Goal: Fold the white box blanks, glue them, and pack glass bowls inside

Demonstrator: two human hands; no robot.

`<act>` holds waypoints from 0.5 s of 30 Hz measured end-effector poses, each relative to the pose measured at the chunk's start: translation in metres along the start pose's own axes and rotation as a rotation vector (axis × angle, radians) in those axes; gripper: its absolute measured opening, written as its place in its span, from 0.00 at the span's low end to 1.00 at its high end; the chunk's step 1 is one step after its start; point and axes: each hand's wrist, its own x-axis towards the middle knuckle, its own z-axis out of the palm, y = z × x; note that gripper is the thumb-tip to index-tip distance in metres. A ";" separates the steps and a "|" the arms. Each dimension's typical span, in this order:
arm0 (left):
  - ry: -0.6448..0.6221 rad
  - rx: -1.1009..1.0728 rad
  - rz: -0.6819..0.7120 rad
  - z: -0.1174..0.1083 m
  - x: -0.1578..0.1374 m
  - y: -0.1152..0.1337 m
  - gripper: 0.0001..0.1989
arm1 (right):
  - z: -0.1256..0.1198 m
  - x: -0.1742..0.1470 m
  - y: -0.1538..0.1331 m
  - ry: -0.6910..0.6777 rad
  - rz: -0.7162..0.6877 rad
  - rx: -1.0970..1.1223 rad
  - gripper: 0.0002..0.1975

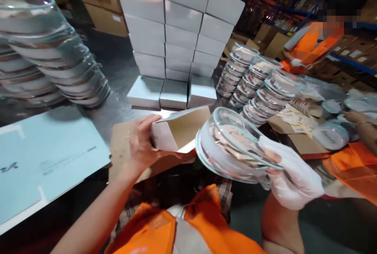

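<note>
My bare left hand (143, 144) grips the left end of a small carton (165, 138), thumb along its lower edge and fingers over the top. The carton's open end faces right and shows a brown inside. In my right hand (291, 175), which wears a white glove, is a set of glass dishes (232, 148) with clear rims, pinched at the right edge. Pale paper or card pieces show inside the glass. The dishes are tilted, their left rim close beside the carton's opening. Under the carton lies a piece of brown cardboard (119, 144).
White boxes (179, 30) form a tall stack ahead. Stacked glass dishes stand at left (55, 49) and right (250, 81). Flat light-blue cartons (59, 159) lie at left. One person in an orange vest (312, 45) stands behind; another's orange sleeve (353, 167) is close at right.
</note>
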 end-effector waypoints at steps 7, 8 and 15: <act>-0.184 0.051 0.190 -0.031 -0.005 0.018 0.42 | 0.031 0.081 -0.021 -0.461 -0.225 -0.092 0.12; -0.193 0.015 0.131 -0.032 -0.008 0.022 0.45 | 0.039 0.086 -0.025 -0.440 -0.237 -0.071 0.13; 0.000 -0.246 -0.545 -0.021 -0.068 0.030 0.42 | 0.095 0.055 0.000 -0.125 0.117 0.338 0.26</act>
